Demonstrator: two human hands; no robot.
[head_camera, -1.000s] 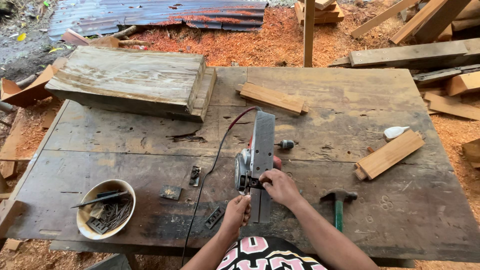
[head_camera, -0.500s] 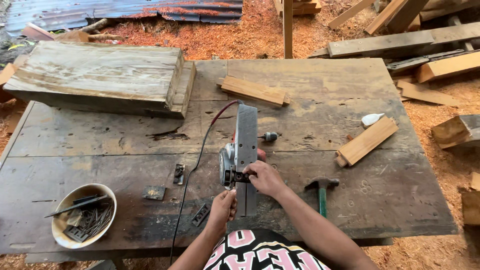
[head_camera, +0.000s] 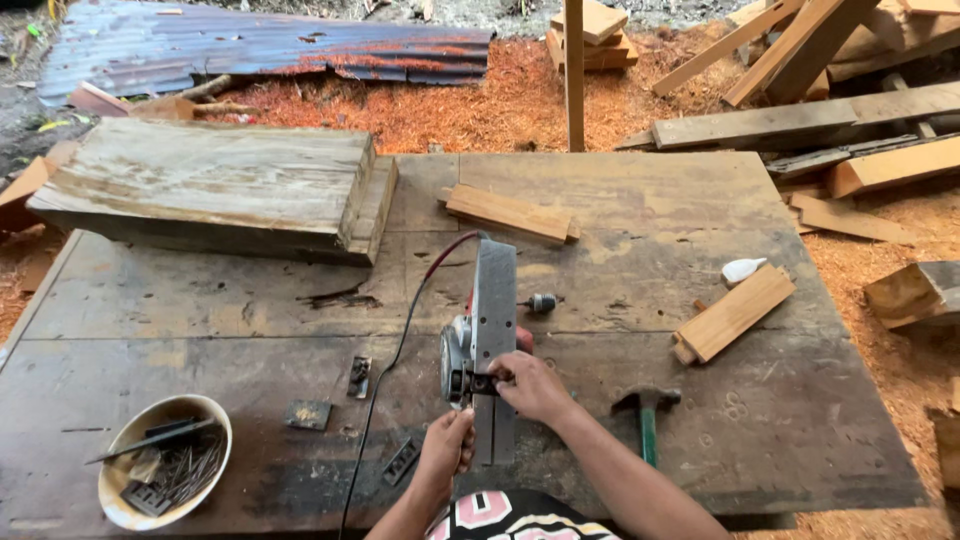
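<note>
Sawdust covers the ground around a worn wooden workbench (head_camera: 620, 190), where both hands meet at an electric planer (head_camera: 492, 330) turned upside down, its flat grey sole facing up. Compared with half a second ago the hands have not shifted on the tool. The right hand (head_camera: 535, 388) pinches a small dark part at the middle of the sole, fingers closed on it, while the left hand (head_camera: 447, 447) grips the planer's near end from below. The planer lies lengthwise away from the person, its round silver housing on the left-hand side, and a cord (head_camera: 400, 340) runs from it. Just right of the right hand rests a hammer (head_camera: 647, 415) with a green handle. Farther right lies a short wood block (head_camera: 735, 312). Left of the left hand sits a bowl (head_camera: 165, 475) of nails and metal bits. Beyond, far left, lies a thick plank (head_camera: 215, 195).
</note>
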